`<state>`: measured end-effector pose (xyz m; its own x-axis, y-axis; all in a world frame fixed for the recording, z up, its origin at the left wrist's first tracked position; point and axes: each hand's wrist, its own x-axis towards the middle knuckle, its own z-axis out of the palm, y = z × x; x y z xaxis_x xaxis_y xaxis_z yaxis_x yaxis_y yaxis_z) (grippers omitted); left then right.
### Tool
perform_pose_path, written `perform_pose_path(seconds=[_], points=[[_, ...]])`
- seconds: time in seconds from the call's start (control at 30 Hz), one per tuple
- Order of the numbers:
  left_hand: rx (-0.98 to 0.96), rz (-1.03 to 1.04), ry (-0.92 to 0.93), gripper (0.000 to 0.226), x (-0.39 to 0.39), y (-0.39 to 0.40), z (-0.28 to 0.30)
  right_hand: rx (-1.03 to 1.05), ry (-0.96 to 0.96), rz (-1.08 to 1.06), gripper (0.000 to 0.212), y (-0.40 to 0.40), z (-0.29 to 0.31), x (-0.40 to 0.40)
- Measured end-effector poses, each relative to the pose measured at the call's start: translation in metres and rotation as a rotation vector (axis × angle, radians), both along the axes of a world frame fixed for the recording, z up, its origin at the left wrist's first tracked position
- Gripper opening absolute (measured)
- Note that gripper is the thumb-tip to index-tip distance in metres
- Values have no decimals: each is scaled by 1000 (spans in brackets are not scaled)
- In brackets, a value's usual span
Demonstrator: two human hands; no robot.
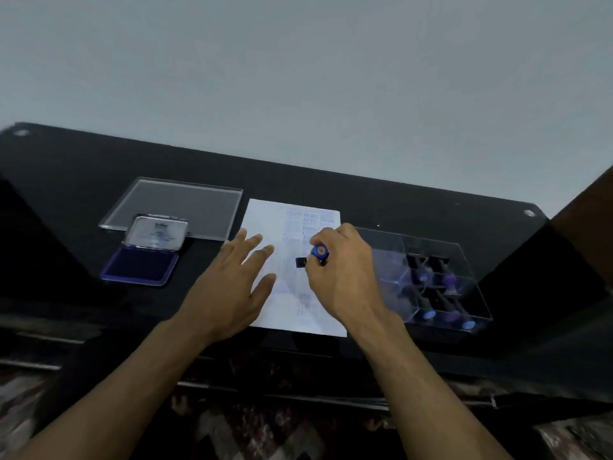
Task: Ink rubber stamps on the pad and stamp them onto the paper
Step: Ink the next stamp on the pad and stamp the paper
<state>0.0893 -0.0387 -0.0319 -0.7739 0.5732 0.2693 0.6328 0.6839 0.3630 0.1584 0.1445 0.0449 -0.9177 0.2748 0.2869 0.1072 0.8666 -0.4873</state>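
Observation:
A white sheet of paper (265, 214) lies in the middle of the black table, with several blue stamp prints near its top right. My right hand (345, 277) grips a rubber stamp (319, 252) with a blue cap, its black base down on the paper. Fingers straight, my left hand (232, 287) rests flat on the paper's left side. The open blue ink pad (141, 265), lid tipped back, sits to the left of the paper.
A clear box (441, 280) holding several more stamps stands right of the paper. A clear flat lid (172, 204) lies behind the ink pad. The table's front edge (298, 346) runs just below the paper; patterned floor shows beneath.

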Motion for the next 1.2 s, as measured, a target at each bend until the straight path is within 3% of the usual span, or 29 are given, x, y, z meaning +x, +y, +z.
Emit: perform_pose_path(seconds=[0.13, 0.37, 0.53, 1.2], points=[[-44, 86, 18, 63, -4, -55, 2, -52, 2, 106, 25, -47, -5, -23], [-75, 278, -14, 70, -14, -143, -6, -79, -24, 280, 15, -122, -15, -64], [-80, 372, -48, 72, -22, -186, -19, -62, -2, 421, 30, -164, -14, -86], [-153, 446, -75, 75, -60, -222, -48, 121, -66, 501, 17, -213, -28, -134]])
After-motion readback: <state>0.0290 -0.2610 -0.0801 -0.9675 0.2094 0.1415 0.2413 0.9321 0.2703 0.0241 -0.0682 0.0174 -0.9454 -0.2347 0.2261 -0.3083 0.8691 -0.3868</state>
